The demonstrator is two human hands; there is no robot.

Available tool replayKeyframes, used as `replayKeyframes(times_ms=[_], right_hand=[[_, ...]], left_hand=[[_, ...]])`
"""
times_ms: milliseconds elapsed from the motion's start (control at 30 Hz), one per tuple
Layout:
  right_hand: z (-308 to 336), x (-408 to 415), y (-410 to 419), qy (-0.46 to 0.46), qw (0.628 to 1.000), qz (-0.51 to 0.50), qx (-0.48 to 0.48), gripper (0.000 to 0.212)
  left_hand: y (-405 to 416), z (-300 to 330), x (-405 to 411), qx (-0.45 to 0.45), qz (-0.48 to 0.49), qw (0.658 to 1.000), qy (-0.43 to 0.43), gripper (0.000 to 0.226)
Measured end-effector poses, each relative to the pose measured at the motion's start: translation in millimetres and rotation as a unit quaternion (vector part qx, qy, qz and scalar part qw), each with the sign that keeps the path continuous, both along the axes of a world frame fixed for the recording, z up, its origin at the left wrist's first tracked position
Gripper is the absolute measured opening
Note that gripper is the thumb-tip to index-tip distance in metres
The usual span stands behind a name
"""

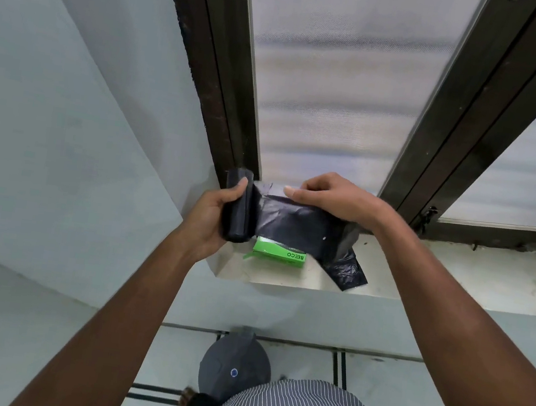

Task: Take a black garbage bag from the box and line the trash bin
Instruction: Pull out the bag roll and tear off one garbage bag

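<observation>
My left hand (215, 216) grips a black roll of garbage bags (239, 211), held upright above the window ledge. A black garbage bag (301, 228) is unrolled from it to the right, and my right hand (333, 196) pinches its upper edge; the bag's loose end hangs down onto the ledge. Under the bag lies the green box (278, 254), partly hidden by it. A grey trash bin (235, 367) with its lid on stands on the floor below, close to my body.
The pale stone window ledge (438, 278) runs to the right. Behind it are dark window frames (230, 70) with frosted panes. A light wall stands on the left, and the tiled floor (306, 363) shows dark lines.
</observation>
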State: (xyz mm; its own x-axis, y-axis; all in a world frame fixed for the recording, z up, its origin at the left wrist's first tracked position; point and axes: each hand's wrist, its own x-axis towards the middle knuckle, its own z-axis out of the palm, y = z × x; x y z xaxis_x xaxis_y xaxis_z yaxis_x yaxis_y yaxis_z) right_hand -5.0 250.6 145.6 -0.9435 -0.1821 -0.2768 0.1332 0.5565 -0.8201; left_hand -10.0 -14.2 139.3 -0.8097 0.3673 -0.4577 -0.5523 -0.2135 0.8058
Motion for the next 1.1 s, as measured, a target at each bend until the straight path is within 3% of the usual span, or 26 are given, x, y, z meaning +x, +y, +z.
replayKeyframes(times_ms=[133,233,400,667,900,1100], right_hand=[[5.3,1.8,26.5,-0.061,0.997,0.013,0.055,0.031],[4.7,3.7,37.1,-0.073,0.995,0.045,0.058,0.036],[-2.0,4.8,40.8,-0.048,0.998,0.013,0.025,0.036],[0.1,12.4,45.7,-0.011,0.999,-0.026,0.039,0.036],[8.0,11.3,-6.4,0.014,1.000,0.003,-0.003,0.063],[-7.8,0.3,-26.9,0.021,0.999,0.033,-0.033,0.057]], left_hand=[[-8.7,0.0,-1.5,-0.012,0.032,0.999,-0.007,0.029],[-8.8,0.8,-0.2,-0.017,0.031,0.999,-0.004,0.026],[-2.0,1.6,4.1,-0.034,0.022,0.999,0.004,0.021],[-4.6,-2.1,4.2,-0.043,0.001,0.999,0.007,0.033],[19.1,-0.1,15.8,-0.047,-0.050,0.997,0.037,0.046],[17.3,-1.4,13.4,-0.016,-0.050,0.998,0.037,0.047]])
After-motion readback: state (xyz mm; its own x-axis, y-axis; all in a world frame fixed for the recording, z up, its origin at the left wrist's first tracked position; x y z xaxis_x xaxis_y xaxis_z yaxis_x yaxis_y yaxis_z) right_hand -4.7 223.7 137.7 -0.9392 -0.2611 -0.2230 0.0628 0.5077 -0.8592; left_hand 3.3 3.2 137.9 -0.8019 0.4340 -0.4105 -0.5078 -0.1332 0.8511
